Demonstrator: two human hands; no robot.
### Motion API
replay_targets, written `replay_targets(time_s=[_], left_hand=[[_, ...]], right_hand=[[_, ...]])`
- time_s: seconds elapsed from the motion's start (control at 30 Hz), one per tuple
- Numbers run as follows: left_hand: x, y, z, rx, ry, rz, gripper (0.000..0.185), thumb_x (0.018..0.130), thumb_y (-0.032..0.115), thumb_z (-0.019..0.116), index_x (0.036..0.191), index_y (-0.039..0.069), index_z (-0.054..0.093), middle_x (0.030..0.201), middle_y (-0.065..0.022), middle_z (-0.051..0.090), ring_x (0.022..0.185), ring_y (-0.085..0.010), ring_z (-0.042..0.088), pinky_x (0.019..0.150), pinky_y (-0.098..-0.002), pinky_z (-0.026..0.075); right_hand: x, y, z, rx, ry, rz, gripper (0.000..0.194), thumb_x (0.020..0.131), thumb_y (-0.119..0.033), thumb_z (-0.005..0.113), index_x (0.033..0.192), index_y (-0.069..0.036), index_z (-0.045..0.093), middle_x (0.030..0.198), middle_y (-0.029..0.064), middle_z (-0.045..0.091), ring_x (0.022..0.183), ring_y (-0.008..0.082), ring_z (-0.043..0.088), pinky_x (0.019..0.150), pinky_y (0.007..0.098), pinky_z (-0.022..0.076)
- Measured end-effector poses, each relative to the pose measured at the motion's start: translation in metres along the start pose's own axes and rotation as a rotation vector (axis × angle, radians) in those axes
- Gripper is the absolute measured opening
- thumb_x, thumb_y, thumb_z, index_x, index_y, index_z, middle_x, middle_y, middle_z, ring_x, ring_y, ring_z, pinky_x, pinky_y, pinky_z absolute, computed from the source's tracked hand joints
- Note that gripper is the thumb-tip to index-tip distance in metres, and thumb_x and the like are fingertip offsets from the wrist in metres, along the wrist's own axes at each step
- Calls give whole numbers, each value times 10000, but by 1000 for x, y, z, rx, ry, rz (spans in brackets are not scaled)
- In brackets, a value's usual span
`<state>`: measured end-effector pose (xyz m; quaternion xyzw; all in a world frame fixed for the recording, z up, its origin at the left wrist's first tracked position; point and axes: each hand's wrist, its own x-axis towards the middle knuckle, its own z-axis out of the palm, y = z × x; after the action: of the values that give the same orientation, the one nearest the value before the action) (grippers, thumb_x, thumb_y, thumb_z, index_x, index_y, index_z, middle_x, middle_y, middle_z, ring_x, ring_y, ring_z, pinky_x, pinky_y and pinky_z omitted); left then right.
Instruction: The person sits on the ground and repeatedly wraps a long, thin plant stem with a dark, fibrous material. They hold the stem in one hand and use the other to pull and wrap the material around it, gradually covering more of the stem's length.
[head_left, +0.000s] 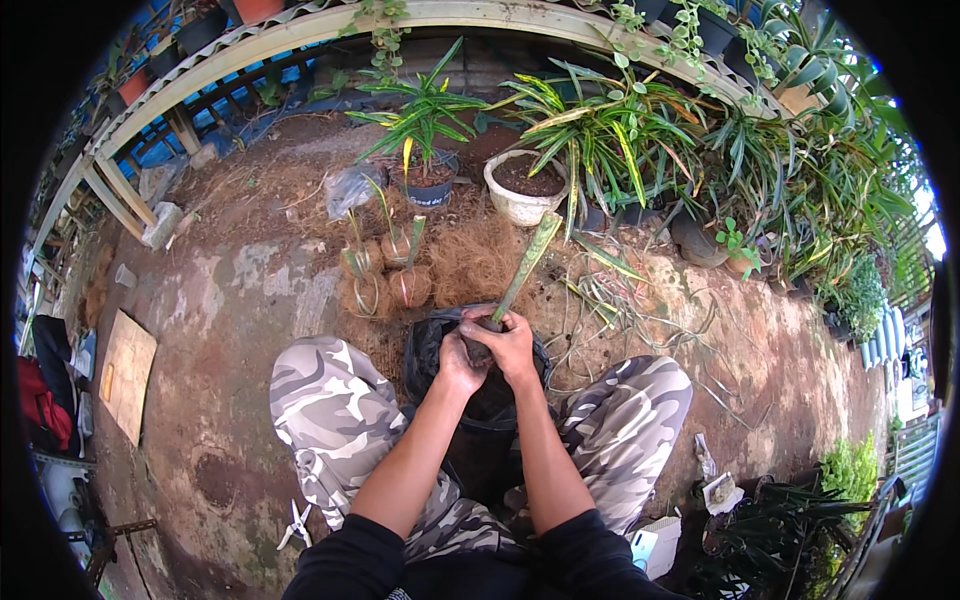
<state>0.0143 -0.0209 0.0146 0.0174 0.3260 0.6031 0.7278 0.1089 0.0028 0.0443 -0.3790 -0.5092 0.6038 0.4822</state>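
Note:
Both hands press a dark clump of soil (478, 349) around the base of an upright cut leaf piece (527, 264). My left hand (459, 355) cups the clump from the left, and my right hand (511, 345) closes round it from the right, its fingers by the leaf's foot. Beneath them stands a black plastic bag (424, 352) with dark soil inside, between my knees. Just beyond the bag sit several fibre-wrapped balls (410, 286) with leaf cuttings standing in them, bound with ties. A loose heap of brown coconut fibre (480, 259) lies to their right.
Thin strings (637, 322) and cut leaf strips (592, 304) are strewn at the right. Farther back stand a dark pot (429, 187) and a white pot (525, 202) with plants. Pruning shears (295, 525) lie by my left leg, a phone (643, 547) by my right. A wooden board (127, 375) rests at far left.

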Motion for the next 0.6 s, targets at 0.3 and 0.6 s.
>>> replay_targets(time_s=[0.3, 0.6], left_hand=[[-8, -4, 20, -224, 70, 50, 328, 1009, 367, 358, 1112, 145, 575, 1019, -11, 650, 951, -154, 628, 816, -318, 486], [1, -9, 8, -16, 123, 28, 374, 1032, 434, 337, 1090, 166, 591, 960, 35, 628, 938, -144, 608, 839, -305, 479]], right_hand=[[3, 0, 11, 417, 230, 38, 304, 780, 43, 704, 1071, 87, 626, 1130, 185, 665, 1001, 229, 660, 925, 335, 507], [3, 0, 12, 133, 176, -97, 152, 785, 123, 635, 923, 73, 677, 1032, 175, 692, 985, 229, 659, 919, 348, 506]])
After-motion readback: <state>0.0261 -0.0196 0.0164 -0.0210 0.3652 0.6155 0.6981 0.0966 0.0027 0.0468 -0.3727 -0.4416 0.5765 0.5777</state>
